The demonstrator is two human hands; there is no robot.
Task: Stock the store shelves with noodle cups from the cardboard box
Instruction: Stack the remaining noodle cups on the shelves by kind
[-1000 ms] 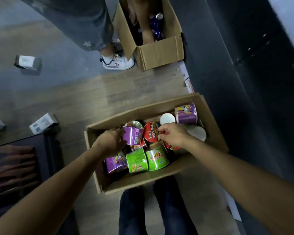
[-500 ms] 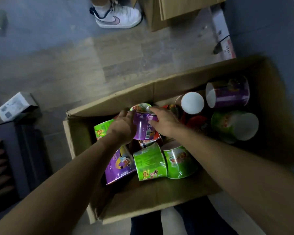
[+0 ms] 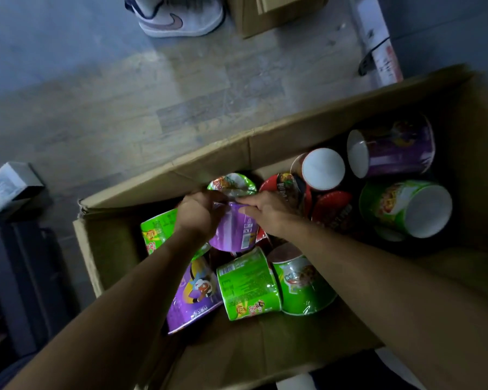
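An open cardboard box (image 3: pixel 265 142) on the floor holds several noodle cups in purple, green and red, lying on their sides or upside down. Both my hands are inside it around one purple cup (image 3: pixel 235 229) near the box's far wall. My left hand (image 3: pixel 199 212) grips the cup's left side and my right hand (image 3: pixel 268 211) grips its right side near the rim. A green-lidded cup (image 3: pixel 233 182) sits just beyond it. Two green cups (image 3: pixel 250 285) and another purple cup (image 3: pixel 193 294) lie nearer to me.
Another person's white sneaker (image 3: pixel 178 16) and a second cardboard box (image 3: pixel 268 12) stand on the wooden floor beyond. A small white carton (image 3: pixel 7 187) lies at the left. A shelf base with a price strip (image 3: pixel 378 43) runs along the right.
The camera has dropped closer to the box. My right hand left the red cup and joined my left hand on the purple cup, which is now held between both.
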